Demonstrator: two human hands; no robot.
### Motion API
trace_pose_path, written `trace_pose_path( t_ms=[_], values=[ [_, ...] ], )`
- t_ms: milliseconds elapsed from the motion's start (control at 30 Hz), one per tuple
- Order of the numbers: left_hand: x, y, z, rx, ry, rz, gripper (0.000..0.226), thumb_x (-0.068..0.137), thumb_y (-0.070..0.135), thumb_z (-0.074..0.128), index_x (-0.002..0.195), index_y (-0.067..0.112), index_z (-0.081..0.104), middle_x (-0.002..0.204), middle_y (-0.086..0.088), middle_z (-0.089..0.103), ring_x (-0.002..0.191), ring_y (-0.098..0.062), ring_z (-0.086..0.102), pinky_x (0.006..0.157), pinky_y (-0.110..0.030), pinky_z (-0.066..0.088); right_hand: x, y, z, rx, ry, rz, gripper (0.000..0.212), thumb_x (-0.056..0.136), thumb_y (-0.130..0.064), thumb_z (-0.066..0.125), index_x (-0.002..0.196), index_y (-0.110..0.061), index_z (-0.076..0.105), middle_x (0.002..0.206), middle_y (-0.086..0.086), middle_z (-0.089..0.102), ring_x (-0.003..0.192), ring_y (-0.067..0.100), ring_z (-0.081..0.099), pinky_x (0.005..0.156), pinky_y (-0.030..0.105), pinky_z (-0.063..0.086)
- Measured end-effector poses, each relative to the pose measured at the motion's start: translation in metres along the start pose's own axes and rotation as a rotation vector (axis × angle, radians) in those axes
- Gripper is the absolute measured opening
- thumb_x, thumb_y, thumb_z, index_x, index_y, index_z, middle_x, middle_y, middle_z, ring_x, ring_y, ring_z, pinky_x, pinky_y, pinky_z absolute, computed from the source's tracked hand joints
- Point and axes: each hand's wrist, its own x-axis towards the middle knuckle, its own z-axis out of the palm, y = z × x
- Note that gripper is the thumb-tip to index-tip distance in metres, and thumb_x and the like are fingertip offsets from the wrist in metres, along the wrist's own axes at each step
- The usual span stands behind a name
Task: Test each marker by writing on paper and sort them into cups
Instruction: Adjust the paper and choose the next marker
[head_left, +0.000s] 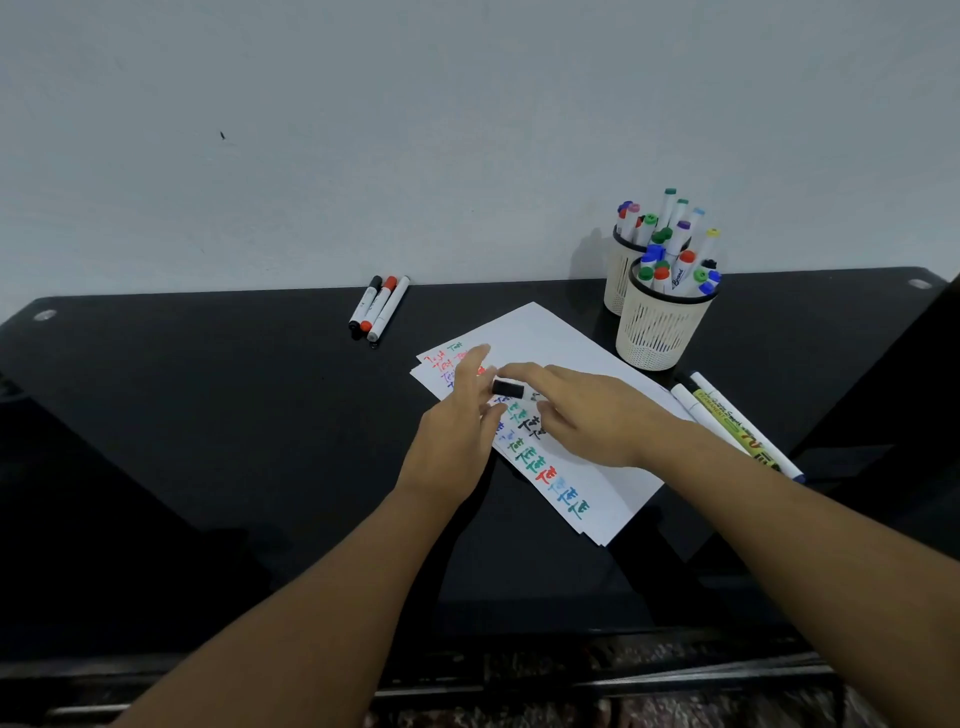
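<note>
Where cups (660, 332) crowd paper (550, 338), markers (378, 309).

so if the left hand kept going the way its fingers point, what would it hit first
Probably nothing soon. The left hand points up and slightly right over the paper; past its edge is bare table, then the wall. The cups seem well to the right.

A glossy black table (208, 441) carries white paper sheets (582, 447) at centre, three markers (378, 308) far left of them, two mesh cups (660, 332) far right, and more markers (727, 421) just right of the sheets.
</note>
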Motion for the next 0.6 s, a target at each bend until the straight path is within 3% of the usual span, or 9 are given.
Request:
trace_pose_path(
  t_ms=[100,200,333,400,500,600],
  values=[
    [0.003,-0.003,0.001,0.009,0.02,-0.029,0.071,0.101,0.023,0.062,0.154,0.04,0.019,0.148,0.007,0.053,0.134,-0.008,0.052,0.104,-0.033,0.05,0.0,0.002,0.003,0.053,0.05,0.033,0.058,0.108,-0.028,0.033,0.155,-0.056,0.016,0.111,-0.002,0.059,0.092,0.016,0.059,0.083,0.04,0.051],
    [0.007,-0.01,0.004,0.222,0.045,0.007,0.057,0.099,0.032,0.064,0.15,0.024,0.038,0.139,0.002,0.055,0.126,-0.014,0.048,0.101,-0.031,0.047,0.002,0.002,0.006,0.122,0.064,0.075,0.056,0.108,-0.028,0.033,0.154,-0.057,0.021,0.104,-0.002,0.061,0.093,0.014,0.058,0.085,0.039,0.05],
    [0.008,-0.015,0.006,0.34,0.092,0.002,0.042,0.097,0.038,0.066,0.129,0.012,0.063,0.121,-0.003,0.064,0.115,-0.02,0.051,0.096,-0.034,0.046,0.002,0.002,0.003,0.204,0.121,0.102,0.048,0.105,-0.022,0.043,0.146,-0.045,0.034,0.073,-0.003,0.058,0.066,0.015,0.056,0.065,0.035,0.047],
    [0.008,-0.015,0.006,0.343,0.097,0.008,0.038,0.096,0.037,0.067,0.122,0.009,0.068,0.115,-0.005,0.066,0.112,-0.022,0.052,0.094,-0.036,0.047,0.0,0.0,0.004,0.193,0.128,0.104,0.047,0.103,-0.022,0.047,0.142,-0.045,0.035,0.067,-0.001,0.055,0.061,0.017,0.055,0.06,0.034,0.044],
    [0.008,-0.015,0.006,0.35,0.102,0.005,0.037,0.096,0.037,0.067,0.12,0.008,0.07,0.113,-0.005,0.067,0.112,-0.023,0.053,0.095,-0.038,0.048,-0.001,0.0,0.008,0.237,0.177,0.139,0.048,0.102,-0.021,0.047,0.142,-0.044,0.037,0.069,0.0,0.057,0.063,0.018,0.055,0.062,0.035,0.045],
    [0.009,-0.014,0.007,0.342,0.107,0.0,0.037,0.096,0.037,0.067,0.119,0.008,0.07,0.113,-0.004,0.067,0.112,-0.022,0.053,0.096,-0.038,0.047,-0.001,0.001,0.007,0.351,0.228,0.167,0.053,0.106,-0.013,0.038,0.148,-0.046,0.038,0.093,-0.002,0.063,0.075,0.013,0.063,0.074,0.027,0.05]
  ],
)
